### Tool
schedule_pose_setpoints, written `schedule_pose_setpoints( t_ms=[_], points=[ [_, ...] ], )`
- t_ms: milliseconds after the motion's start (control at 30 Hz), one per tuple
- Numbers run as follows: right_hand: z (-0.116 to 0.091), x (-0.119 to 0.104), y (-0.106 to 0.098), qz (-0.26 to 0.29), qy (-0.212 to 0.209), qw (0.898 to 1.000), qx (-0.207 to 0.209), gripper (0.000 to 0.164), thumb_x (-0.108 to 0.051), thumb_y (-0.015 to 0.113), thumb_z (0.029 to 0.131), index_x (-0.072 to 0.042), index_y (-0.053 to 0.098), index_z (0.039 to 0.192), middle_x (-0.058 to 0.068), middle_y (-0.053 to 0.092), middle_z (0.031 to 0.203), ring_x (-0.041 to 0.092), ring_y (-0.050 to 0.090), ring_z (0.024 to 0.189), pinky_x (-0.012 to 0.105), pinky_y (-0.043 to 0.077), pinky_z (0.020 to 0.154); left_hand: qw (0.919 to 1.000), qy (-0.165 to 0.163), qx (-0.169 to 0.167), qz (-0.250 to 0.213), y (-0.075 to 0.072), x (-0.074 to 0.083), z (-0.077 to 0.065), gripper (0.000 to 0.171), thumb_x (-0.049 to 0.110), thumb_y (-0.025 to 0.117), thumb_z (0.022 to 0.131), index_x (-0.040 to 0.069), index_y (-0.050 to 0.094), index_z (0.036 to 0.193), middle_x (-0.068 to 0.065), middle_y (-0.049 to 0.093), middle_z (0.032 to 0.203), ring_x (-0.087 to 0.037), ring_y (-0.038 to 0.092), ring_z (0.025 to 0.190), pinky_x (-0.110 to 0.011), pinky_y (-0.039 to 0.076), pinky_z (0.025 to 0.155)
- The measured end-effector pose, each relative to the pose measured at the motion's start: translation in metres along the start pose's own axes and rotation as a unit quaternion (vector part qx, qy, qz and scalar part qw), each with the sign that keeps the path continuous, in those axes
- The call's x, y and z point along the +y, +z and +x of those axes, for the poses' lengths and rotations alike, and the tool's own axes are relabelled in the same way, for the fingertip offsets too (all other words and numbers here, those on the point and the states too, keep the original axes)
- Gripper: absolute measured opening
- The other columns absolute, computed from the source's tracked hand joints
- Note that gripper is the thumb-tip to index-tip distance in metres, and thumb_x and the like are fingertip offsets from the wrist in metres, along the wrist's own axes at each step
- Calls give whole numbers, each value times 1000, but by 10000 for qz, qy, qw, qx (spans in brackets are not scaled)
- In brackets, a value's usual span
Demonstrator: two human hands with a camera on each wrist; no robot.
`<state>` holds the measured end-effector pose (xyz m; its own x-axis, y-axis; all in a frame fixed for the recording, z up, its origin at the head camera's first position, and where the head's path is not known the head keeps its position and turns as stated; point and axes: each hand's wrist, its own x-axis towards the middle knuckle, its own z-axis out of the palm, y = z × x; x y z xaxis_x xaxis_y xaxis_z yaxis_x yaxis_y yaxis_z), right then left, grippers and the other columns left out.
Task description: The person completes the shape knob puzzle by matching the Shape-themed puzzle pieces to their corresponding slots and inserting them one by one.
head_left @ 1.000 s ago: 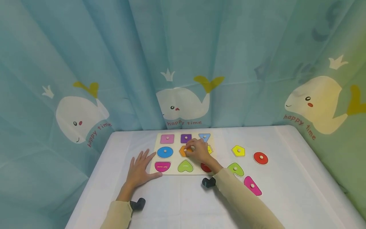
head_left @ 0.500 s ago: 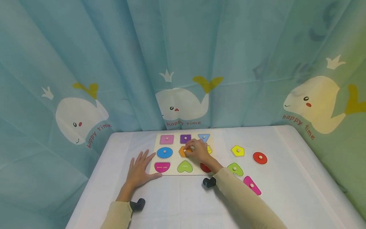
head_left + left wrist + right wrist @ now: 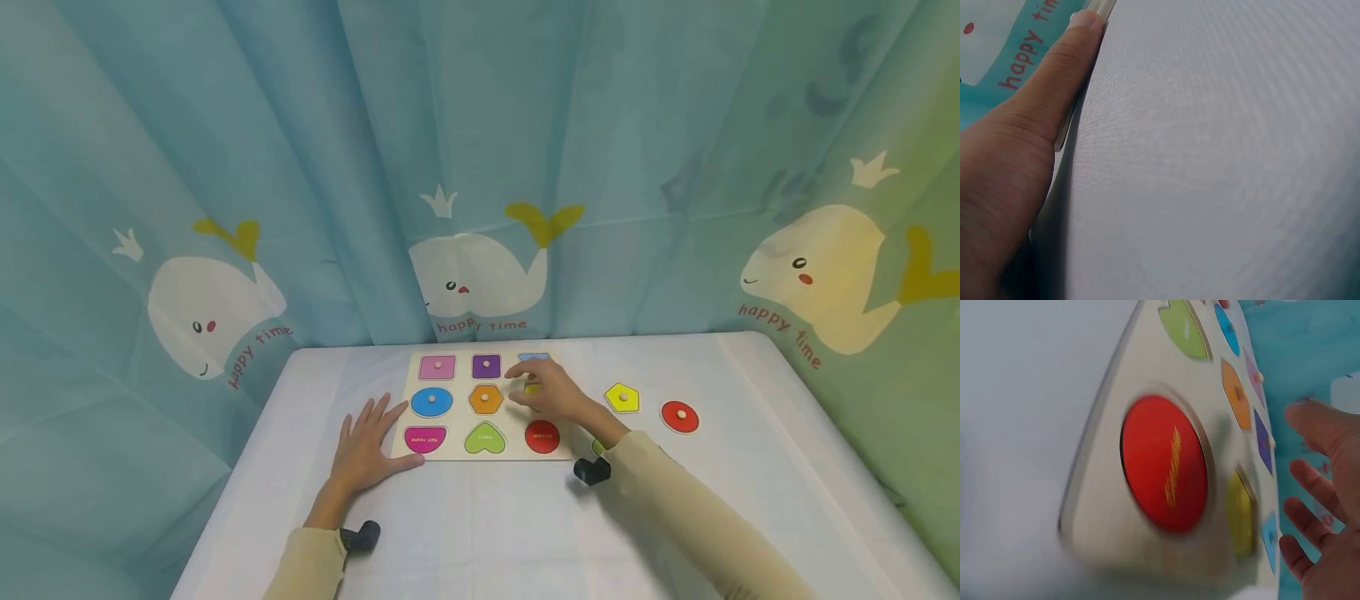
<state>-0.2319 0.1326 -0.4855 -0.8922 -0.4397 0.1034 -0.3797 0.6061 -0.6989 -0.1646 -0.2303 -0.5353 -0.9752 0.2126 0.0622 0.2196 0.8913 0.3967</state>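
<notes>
At eight o'clock of the board (image 3: 461, 418), the left hand (image 3: 367, 450) lies spread, thumb touching it; light pressure should steady it. Four sit plainly seated: blue oval (image 3: 431, 402), pink square (image 3: 438, 367), orange hexagon (image 3: 486, 399), purple square (image 3: 486, 366). Between two and three o'clock, the right hand (image 3: 552, 390) has fingers apart, pinching nothing; knobs (image 3: 681, 414) probably want gripping from above. Three lie loose around three o'clock: mostly hidden green piece (image 3: 597, 447), yellow pentagon (image 3: 622, 397), red disc (image 3: 680, 417).

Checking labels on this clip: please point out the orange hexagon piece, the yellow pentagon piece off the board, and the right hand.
Orange hexagon piece (image 3: 485, 398), head view: its central knob.
Yellow pentagon piece (image 3: 623, 397), head view: its central knob.
Right hand (image 3: 553, 392), head view: back of the hand.
</notes>
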Motion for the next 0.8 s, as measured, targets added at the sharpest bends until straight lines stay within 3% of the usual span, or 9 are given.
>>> schedule_pose_setpoints(
  t_ms=[133,433,633,800],
  points=[
    [-12,10,-19,-120,282,9995,25,35,-17,80,90,-11,73,123,6,68,128,31,60,113,50,53,95,10000,-20,-38,-12,0,0,0,103,65,81,72,20,44,157,-16,29,167,-44,17,154,-74,6,118],
    [-43,39,-58,-17,147,9994,326,42,-15,81,89,-6,70,128,11,69,129,40,60,119,61,48,101,10000,-9,-51,-3,1,1,2,102,66,80,73,20,43,157,-15,28,167,-43,16,155,-74,6,118],
    [-64,57,-77,15,420,9979,498,43,-15,81,90,-5,68,130,13,68,131,42,59,121,64,45,103,10000,-1,-17,-38,-1,2,1,102,64,81,73,20,44,157,-16,29,167,-44,17,154,-74,6,118],
    [-79,71,-88,121,890,9944,565,47,-19,81,90,-6,67,133,16,64,136,42,57,123,62,45,104,10000,-15,-33,-61,-2,2,1,102,65,81,73,20,44,157,-16,29,167,-45,17,154,-74,6,118]
  ],
)
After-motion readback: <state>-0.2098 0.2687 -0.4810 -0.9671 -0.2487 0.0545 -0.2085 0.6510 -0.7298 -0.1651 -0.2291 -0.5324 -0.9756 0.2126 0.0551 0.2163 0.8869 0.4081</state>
